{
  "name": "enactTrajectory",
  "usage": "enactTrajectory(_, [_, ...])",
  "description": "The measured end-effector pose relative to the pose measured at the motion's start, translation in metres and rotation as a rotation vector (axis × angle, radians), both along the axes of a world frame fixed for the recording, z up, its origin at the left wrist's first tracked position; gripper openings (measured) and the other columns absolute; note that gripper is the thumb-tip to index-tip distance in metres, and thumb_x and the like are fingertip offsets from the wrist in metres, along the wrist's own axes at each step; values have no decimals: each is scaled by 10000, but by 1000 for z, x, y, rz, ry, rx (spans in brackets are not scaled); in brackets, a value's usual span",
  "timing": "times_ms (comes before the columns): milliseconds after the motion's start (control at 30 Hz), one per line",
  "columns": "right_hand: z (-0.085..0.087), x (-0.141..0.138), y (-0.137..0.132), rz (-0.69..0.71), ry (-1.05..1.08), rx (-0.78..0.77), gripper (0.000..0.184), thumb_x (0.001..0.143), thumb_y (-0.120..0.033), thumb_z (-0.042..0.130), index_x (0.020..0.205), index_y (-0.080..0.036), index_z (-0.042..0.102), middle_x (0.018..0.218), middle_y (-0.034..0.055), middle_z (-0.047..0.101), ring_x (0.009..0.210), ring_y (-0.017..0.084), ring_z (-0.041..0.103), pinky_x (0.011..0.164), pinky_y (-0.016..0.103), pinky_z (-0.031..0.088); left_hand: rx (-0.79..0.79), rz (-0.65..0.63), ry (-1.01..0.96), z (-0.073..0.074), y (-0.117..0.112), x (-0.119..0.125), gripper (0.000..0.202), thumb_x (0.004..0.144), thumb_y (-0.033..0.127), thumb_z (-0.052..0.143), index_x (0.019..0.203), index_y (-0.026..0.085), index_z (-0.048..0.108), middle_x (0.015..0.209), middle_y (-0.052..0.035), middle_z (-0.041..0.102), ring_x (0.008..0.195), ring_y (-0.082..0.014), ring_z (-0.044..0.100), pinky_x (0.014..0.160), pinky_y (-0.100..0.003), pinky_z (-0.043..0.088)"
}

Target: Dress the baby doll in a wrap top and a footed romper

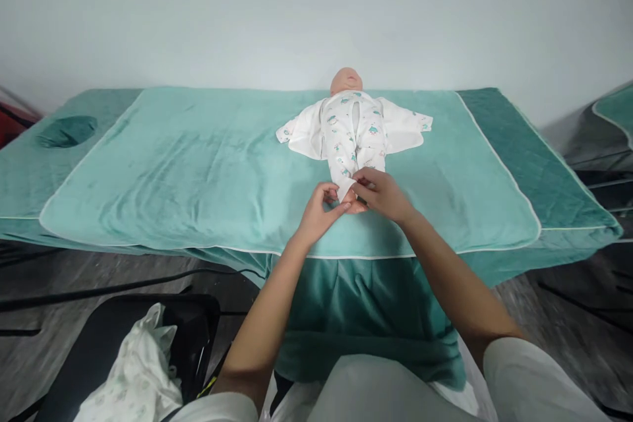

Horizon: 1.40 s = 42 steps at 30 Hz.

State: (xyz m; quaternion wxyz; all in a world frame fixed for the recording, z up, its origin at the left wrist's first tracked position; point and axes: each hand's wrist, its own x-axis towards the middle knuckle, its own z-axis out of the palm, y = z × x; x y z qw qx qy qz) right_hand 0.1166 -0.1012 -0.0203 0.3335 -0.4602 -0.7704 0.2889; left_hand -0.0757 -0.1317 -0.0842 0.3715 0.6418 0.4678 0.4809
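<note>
A baby doll (347, 80) lies on its back, head toward the wall. White printed baby trousers (341, 122) cover its front and legs. Under it a white baby shirt (403, 128) is spread, its sleeves out to both sides. My right hand (383, 192) pinches the white cuff of the trouser leg on the left, at the doll's foot (357, 207). On the other side of that cuff, my left hand (321, 211) has its fingers curled at the cloth and its thumb against the foot. The fingers partly hide the feet.
The doll lies on a light green blanket (208, 158) over a padded massage bed (524, 165) with a face hole (68, 131) at the left end. Below left, a black chair (192, 323) holds a crumpled printed cloth (138, 369). A white wall (247, 13) stands behind.
</note>
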Motion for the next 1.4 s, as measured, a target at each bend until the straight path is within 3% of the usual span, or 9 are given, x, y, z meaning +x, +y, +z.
enactTrajectory(133, [9, -9, -13, -22, 34, 92, 95, 887, -271, 549, 811, -229, 589, 816, 6, 607, 779, 166, 571, 726, 303, 434, 123, 49, 141, 7, -9, 7, 115, 942, 338, 594, 957, 232, 550, 940, -34, 608, 887, -174, 601, 852, -321, 508])
enactTrajectory(300, [13, 1, -25, 2, -20, 130, 136, 928, -298, 532, 823, -226, 580, 805, 6, 570, 748, 159, 527, 722, 303, 417, 205, 50, 269, 23, -14, 2, 100, 949, 272, 545, 863, 227, 571, 866, -27, 648, 830, -179, 614, 805, -328, 492])
enactTrajectory(400, [18, 12, -32, 74, -68, 129, 138, 939, -292, 534, 835, -224, 592, 802, 3, 569, 724, 155, 518, 702, 299, 405, 198, 27, 291, 26, -21, -5, 56, 909, 240, 578, 854, 228, 579, 850, -15, 662, 822, -178, 625, 796, -321, 493])
enactTrajectory(567, [25, 36, -34, 224, -227, 153, 176, 967, -321, 530, 844, -232, 620, 842, 37, 638, 841, 203, 581, 773, 334, 445, 93, 3, 408, 19, -23, -16, 65, 850, 181, 586, 830, 231, 550, 858, -22, 647, 840, -207, 620, 797, -351, 494])
enactTrajectory(667, [15, 54, -26, 92, -314, 133, 102, 931, -240, 538, 958, -223, 635, 976, 60, 667, 913, 219, 617, 820, 356, 472, 62, -11, 514, 20, -16, -19, 116, 829, 131, 578, 881, 233, 563, 961, -57, 655, 952, -245, 624, 848, -386, 503])
enactTrajectory(767, [-3, 66, -12, -86, -478, 84, 246, 833, -174, 611, 1078, -196, 611, 1128, 110, 648, 986, 259, 626, 792, 364, 484, 117, 15, 508, 29, -5, -10, 196, 841, 96, 545, 983, 224, 589, 1068, -88, 653, 1052, -257, 615, 922, -401, 502])
enactTrajectory(900, [-16, 61, 6, -199, -597, 71, 191, 827, -171, 606, 1017, -194, 598, 1125, 135, 638, 924, 266, 601, 708, 346, 446, 211, -13, 520, 46, 16, 19, 168, 905, 149, 547, 1044, 204, 624, 1124, -101, 669, 1132, -266, 590, 1011, -414, 471])
enactTrajectory(1133, [4, 47, 1, -142, -168, 138, 78, 811, -173, 531, 873, -208, 563, 805, 18, 605, 742, 178, 545, 710, 303, 425, 167, -73, 668, 61, 26, 57, 167, 948, 294, 583, 1082, 206, 630, 1129, -89, 684, 1105, -270, 600, 926, -394, 480])
enactTrajectory(1400, [6, 60, -10, -99, 31, 128, 84, 833, -255, 550, 883, -206, 597, 820, 10, 644, 728, 157, 579, 721, 297, 465, 145, -99, 565, 62, 28, 62, 107, 895, 137, 537, 940, 209, 602, 968, -50, 686, 940, -211, 628, 834, -337, 475])
